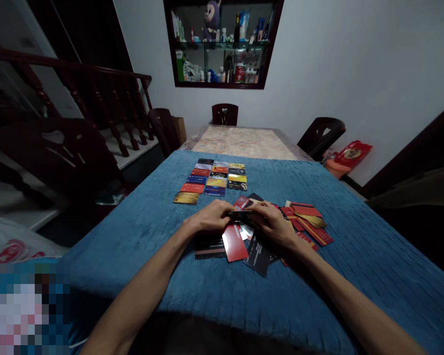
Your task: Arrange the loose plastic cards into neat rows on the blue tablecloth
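Both hands meet over a loose pile of plastic cards on a blue cloth. My left hand (pixel 216 215) pinches the left end of a dark card (pixel 240 215), seen nearly edge-on. On its right end, my right hand (pixel 270 219) has its fingers closed. Beneath them lie a red card (pixel 235 244), a black card with white print (pixel 258 256) and another dark card (pixel 209 246). More red and gold cards (pixel 311 219) spread to the right of my right hand. Beyond my left hand, overlapping cards lie in three columns, with a gold card (pixel 186 197) nearest.
The blue cloth (pixel 133 222) covers the near part of the table; its bare patterned top (pixel 240 140) shows at the far end. Chairs (pixel 225 114) stand around it. A stair railing (pixel 96 88) runs along the left, and a glass-shelved wall niche (pixel 224 44) is ahead.
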Available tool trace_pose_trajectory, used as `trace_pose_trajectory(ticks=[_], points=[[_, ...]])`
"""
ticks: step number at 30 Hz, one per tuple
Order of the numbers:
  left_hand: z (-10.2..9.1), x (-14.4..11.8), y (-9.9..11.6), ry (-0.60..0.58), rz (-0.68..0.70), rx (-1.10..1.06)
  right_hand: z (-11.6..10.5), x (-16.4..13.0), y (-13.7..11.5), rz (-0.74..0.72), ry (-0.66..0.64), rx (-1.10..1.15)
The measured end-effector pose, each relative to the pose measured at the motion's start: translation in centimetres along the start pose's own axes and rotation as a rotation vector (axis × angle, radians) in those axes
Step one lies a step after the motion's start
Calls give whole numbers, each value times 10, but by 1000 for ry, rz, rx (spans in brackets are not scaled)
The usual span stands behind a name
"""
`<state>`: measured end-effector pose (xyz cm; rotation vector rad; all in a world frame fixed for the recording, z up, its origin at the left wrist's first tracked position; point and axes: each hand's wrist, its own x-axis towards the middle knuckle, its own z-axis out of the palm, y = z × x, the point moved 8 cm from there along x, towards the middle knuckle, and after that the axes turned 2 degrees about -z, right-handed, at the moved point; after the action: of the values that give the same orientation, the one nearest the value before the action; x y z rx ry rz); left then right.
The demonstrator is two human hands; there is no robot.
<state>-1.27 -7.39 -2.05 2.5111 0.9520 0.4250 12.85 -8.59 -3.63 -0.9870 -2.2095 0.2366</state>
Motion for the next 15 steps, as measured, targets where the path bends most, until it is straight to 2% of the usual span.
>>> trace_pose_trajectory(ticks=[7, 15], points=[[-1, 1, -11, 33, -69, -50, -1, -3, 6, 19, 41, -42], [-4, 1, -10, 61, -71, 1, 0, -5, 4, -10, 101, -113]])
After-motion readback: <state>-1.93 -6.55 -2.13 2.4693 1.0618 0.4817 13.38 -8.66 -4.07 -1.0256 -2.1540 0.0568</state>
